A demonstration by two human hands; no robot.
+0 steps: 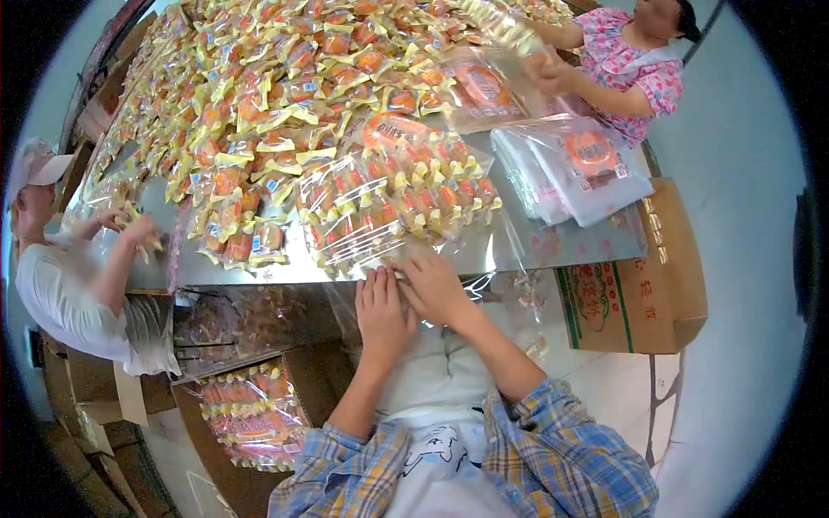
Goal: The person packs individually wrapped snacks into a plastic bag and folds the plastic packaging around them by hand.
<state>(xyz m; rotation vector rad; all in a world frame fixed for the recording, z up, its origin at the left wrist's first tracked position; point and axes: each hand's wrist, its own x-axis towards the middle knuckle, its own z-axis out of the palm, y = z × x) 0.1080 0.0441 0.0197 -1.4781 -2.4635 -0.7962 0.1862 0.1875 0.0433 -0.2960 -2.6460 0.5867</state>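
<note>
A large clear plastic bag lies at the table's near edge, filled with rows of small wrapped cakes in yellow-ended wrappers. Both hands are together at its near end. My left hand has its fingers bent over the film at the table edge, closed on the bag. Just right of it, my right hand pinches the same end of the plastic, its fingertips partly hidden. Loose film hangs below the edge, between the hands and my lap.
Loose wrapped cakes are heaped over the metal table. A stack of clear bags lies right, above a cardboard carton. An open carton at lower left holds a filled bag. Two co-workers handle packs at the sides.
</note>
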